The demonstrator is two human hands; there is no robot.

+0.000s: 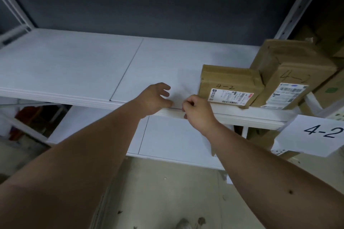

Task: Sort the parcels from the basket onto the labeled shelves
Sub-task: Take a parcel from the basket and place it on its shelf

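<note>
Hands empty at front lip of white laminate shelf board [74,65], both over the edge, close together but apart. Left hand [155,98] loosely spread, fingers curled slack, thumb near the lip, gripping nothing. Right hand [197,111] curled tighter, fingertips tucked toward palm at the shelf edge; nothing seen pinched, though the inner side of the fingers is hidden, so contact with the lip cannot be confirmed. Just right of the right hand, almost touching the knuckles: small brown cardboard parcel with white shipping label and handwritten "4-2" [230,87], lying flat at the shelf front. Beyond it, further right: taller brown cardboard parcel with printed label, also marked "4-2" [292,74], leaning against the first. White paper shelf tag printed "4-2" [316,134] hanging below and right of the right hand, matching both boxes. Basket not in view. Judgement: placement on this shelf looks finished, hands free; step in hand likely the release and pull-back. To do well: draw back straight toward the body, right knuckles kept off the small parcel so it stays square and its label readable; check the taller box sits stable before turning away; then back to the basket, reading the next code before lifting.
</note>
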